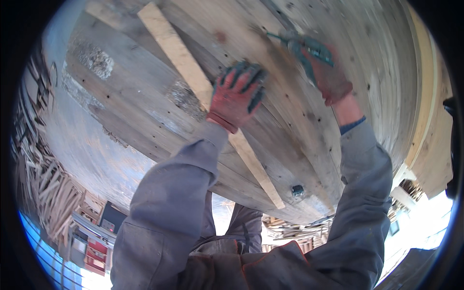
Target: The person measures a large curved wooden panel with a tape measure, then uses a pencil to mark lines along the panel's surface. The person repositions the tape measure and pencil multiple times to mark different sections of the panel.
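Note:
My left hand (pixel 237 94), in a red and dark grey work glove, lies with its fingers spread on weathered grey planks (pixel 285 130). Under its palm and wrist passes a pale wooden strip (pixel 176 53), slanting across the planks. To the right, my right hand (pixel 326 70), in a matching glove and smeared by motion, is closed around a green-handled tool (pixel 316 50). A thin tip juts from the tool toward the left, above the planks; its exact kind is too blurred to tell.
A small dark boxy object (pixel 297 190) lies on the planks near their front edge. Scrap wood is piled at the far left (pixel 53 198) and beyond the front edge (pixel 295 229). A red box (pixel 96 256) stands at lower left. Pale boards (pixel 425 96) run along the right.

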{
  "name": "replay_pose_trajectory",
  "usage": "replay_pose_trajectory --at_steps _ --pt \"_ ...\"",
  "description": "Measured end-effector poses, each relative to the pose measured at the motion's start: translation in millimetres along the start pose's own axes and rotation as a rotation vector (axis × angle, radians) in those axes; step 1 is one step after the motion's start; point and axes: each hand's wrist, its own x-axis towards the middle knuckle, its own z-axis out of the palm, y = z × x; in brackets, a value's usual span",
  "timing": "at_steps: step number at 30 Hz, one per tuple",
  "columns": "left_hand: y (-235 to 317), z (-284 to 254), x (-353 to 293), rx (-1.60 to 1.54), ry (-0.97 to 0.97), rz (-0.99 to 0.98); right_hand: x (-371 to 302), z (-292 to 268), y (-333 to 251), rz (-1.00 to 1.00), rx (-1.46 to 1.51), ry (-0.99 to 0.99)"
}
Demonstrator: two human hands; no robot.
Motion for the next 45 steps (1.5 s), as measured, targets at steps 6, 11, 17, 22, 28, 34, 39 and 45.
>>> replay_pose_trajectory --at_steps 6,11,17,22,28,34,39,45 --pt "-3.9 14.6 -3.8 0.11 0.031 0.011 -157.9 -38.7 17.6 0.272 -0.701 0.403" --pt "-2.2 20.0 -2.5 0.192 0.033 -0.017 -253.0 -81.8 31.6 0.65 -0.582 0.622" --pt "13.0 17.4 4.1 0.219 0.151 0.113 -372.7 -156.4 111.7 0.318 -0.252 0.694" --pt "16.3 20.7 8.3 0.292 0.161 0.169 -446.5 -192.2 143.8 0.326 0.008 0.802" --pt "14.6 25.8 8.8 0.355 0.196 0.219 -500.0 -218.1 163.3 0.474 -0.149 0.852" --pt "14.5 27.5 9.0 0.364 0.207 0.242 -553.4 -236.1 178.2 0.428 -0.132 0.888" --pt "13.0 27.6 8.3 0.365 0.212 0.244 -594.1 -264.1 206.7 0.233 0.091 0.915" --pt "10.2 29.5 9.3 0.405 0.173 0.251 -625.4 -281.7 193.3 0.639 -0.521 0.876"
